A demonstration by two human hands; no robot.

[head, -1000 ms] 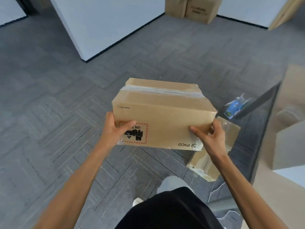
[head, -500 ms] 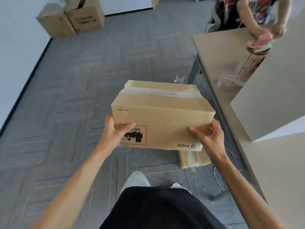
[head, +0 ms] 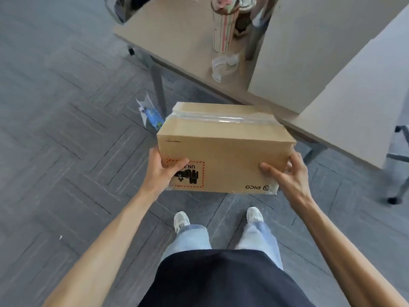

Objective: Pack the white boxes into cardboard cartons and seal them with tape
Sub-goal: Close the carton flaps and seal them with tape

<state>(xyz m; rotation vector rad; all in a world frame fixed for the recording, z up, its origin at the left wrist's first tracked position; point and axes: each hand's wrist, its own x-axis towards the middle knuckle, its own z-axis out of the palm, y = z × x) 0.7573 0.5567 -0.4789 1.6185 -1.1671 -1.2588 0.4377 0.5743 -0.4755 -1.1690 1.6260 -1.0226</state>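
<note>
A closed cardboard carton (head: pixel 225 149) with clear tape along its top seam is held in the air in front of me, above the grey floor. My left hand (head: pixel 160 169) grips its lower left corner, thumb across the red-framed label. My right hand (head: pixel 287 173) grips the lower right corner, thumb on the front face near the PICO print. A roll of clear tape (head: pixel 224 67) lies on the table (head: pixel 172 34) beyond the carton. No white boxes are in sight.
A tall striped cup (head: pixel 222 29) and a metal bottle (head: pixel 256 29) stand on the table beside a large grey panel (head: pixel 309 52). A blue and white wrapper (head: pixel 151 115) lies on the carpet by the table leg (head: pixel 158 85). A chair base (head: pixel 398 173) sits at the right.
My view has swung right towards the table while both hands keep the same hold on the carton. The stacked cartons by the wall and the other person have left the view.
</note>
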